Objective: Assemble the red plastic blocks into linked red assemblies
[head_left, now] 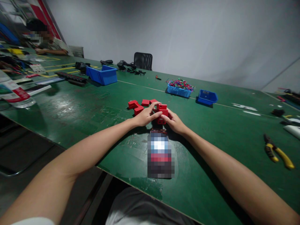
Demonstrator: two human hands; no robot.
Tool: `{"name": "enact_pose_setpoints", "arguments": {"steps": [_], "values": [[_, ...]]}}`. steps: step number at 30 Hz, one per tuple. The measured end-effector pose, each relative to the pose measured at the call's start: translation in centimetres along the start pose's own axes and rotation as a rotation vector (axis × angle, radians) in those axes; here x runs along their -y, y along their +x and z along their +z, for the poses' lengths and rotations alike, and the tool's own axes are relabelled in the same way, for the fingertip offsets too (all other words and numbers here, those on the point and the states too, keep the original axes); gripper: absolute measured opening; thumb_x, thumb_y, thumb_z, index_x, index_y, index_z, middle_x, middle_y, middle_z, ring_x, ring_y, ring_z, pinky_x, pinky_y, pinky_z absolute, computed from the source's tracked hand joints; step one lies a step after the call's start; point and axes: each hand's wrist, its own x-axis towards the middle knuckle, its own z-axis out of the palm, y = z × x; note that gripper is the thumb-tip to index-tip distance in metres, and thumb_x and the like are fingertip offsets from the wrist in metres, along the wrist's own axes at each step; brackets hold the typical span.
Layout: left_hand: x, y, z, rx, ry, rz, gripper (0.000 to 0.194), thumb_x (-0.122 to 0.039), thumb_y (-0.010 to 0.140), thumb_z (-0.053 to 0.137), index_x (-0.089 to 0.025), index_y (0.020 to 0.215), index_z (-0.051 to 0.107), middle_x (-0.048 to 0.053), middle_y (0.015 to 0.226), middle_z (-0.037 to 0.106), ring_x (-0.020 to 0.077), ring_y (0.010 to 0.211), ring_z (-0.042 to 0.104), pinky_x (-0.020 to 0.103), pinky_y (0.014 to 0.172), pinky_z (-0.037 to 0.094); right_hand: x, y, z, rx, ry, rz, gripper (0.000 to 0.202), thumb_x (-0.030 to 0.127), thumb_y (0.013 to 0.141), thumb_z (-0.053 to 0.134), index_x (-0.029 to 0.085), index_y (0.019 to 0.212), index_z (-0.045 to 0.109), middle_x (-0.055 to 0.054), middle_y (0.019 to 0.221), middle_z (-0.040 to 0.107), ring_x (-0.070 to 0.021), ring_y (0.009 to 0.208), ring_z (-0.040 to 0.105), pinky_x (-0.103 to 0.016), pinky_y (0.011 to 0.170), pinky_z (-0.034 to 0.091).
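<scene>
In the head view, a small stack of red blocks (162,112) stands on the green table (112,112). My left hand (145,116) is at its left side, thumb and fingers curved against the stack. From the right, my right hand (174,121) presses its thumb and fingers on the same stack. Loose red blocks (138,110) lie just left of and behind my left hand. A phone-like object (160,154), blurred out, lies flat just in front of the stack, between my forearms.
A blue bin (102,75) stands at the back left. Farther right are a blue tray of colourful small pieces (179,89) and another blue tray (207,97). Yellow-handled pliers (278,152) lie right, a bottle (17,90) stands left. A person (50,42) sits far left.
</scene>
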Motion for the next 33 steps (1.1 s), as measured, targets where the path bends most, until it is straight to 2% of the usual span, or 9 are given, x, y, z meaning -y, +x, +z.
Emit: {"name": "enact_pose_setpoints", "arguments": {"steps": [5,8,12,15,18,23,27,30,33], "values": [[0.4,0.2,0.4,-0.076,-0.092,-0.010,0.054,-0.052,0.088,0.051,-0.019,0.129,0.039,0.007,0.102,0.063,0.0196,0.089,0.063,0.034,0.080,0.050,0.2,0.0,0.1,-0.016,0.032,0.041,0.054,0.051,0.086,0.055,0.021,0.131,0.053,-0.008,0.128,0.061,-0.0244,0.112,0.059,-0.041,0.099,0.047],[0.6,0.5,0.8,-0.176,-0.179,-0.053,0.052,-0.053,0.085,0.054,-0.017,0.122,0.044,0.007,0.105,0.063,0.0191,0.091,0.062,0.031,0.080,0.050,-0.2,-0.1,0.2,-0.014,0.066,0.096,0.064,0.050,0.083,0.062,0.023,0.138,0.045,-0.009,0.130,0.059,-0.0242,0.111,0.061,-0.041,0.097,0.049],[0.6,0.9,1.2,-0.345,-0.375,-0.183,0.049,-0.052,0.082,0.057,-0.015,0.114,0.047,0.006,0.097,0.065,0.0173,0.085,0.064,0.029,0.075,0.051,-1.0,-0.2,0.3,-0.009,0.075,0.092,0.082,0.046,0.076,0.070,0.026,0.145,0.032,-0.010,0.128,0.060,-0.0227,0.103,0.065,-0.041,0.091,0.053],[0.5,1.1,1.3,-0.421,-0.516,-0.237,0.046,-0.050,0.082,0.059,-0.016,0.110,0.048,0.004,0.088,0.066,0.0139,0.073,0.065,0.025,0.067,0.051,-1.3,-0.3,0.3,-0.007,0.000,0.052,0.080,0.043,0.077,0.070,0.024,0.145,0.033,-0.008,0.114,0.065,-0.0194,0.090,0.066,-0.037,0.084,0.055],[0.6,1.2,1.2,-0.375,-0.606,-0.272,0.048,-0.051,0.080,0.061,-0.017,0.111,0.047,0.003,0.080,0.066,0.0125,0.061,0.064,0.023,0.057,0.049,-1.1,-0.3,0.2,-0.046,-0.116,0.035,0.070,0.043,0.079,0.067,0.020,0.140,0.041,-0.007,0.104,0.068,-0.0180,0.081,0.065,-0.035,0.077,0.055],[0.3,1.0,1.0,-0.342,-0.609,-0.232,0.055,-0.053,0.078,0.064,-0.018,0.116,0.047,0.003,0.087,0.067,0.0106,0.060,0.064,0.020,0.053,0.046,-0.6,-0.5,0.1,-0.192,-0.305,-0.052,0.062,0.041,0.077,0.067,0.020,0.134,0.051,-0.011,0.117,0.065,-0.0224,0.089,0.064,-0.037,0.078,0.054],[-0.3,0.7,0.8,-0.328,-0.517,-0.183,0.063,-0.051,0.077,0.066,-0.018,0.126,0.043,0.005,0.096,0.067,0.0112,0.067,0.064,0.021,0.058,0.046,-0.2,-0.6,0.3,-0.271,-0.408,-0.113,0.059,0.036,0.076,0.067,0.022,0.132,0.053,-0.011,0.120,0.064,-0.0249,0.094,0.063,-0.037,0.075,0.054],[-0.4,0.5,0.7,-0.262,-0.473,-0.147,0.070,-0.052,0.077,0.065,-0.018,0.132,0.037,0.007,0.099,0.068,0.0145,0.073,0.066,0.025,0.065,0.049,-0.1,-0.7,0.3,-0.324,-0.450,-0.116,0.053,0.034,0.076,0.064,0.023,0.128,0.055,-0.009,0.114,0.067,-0.0233,0.086,0.063,-0.037,0.072,0.053],[-0.4,0.5,0.7,-0.189,-0.435,-0.067,0.073,-0.050,0.076,0.065,-0.018,0.134,0.037,0.011,0.112,0.065,0.0177,0.085,0.066,0.030,0.074,0.051,-0.3,-0.6,0.0,-0.414,-0.466,-0.132,0.045,0.037,0.078,0.063,0.021,0.120,0.059,-0.009,0.108,0.069,-0.0223,0.082,0.063,-0.037,0.076,0.053]]}}
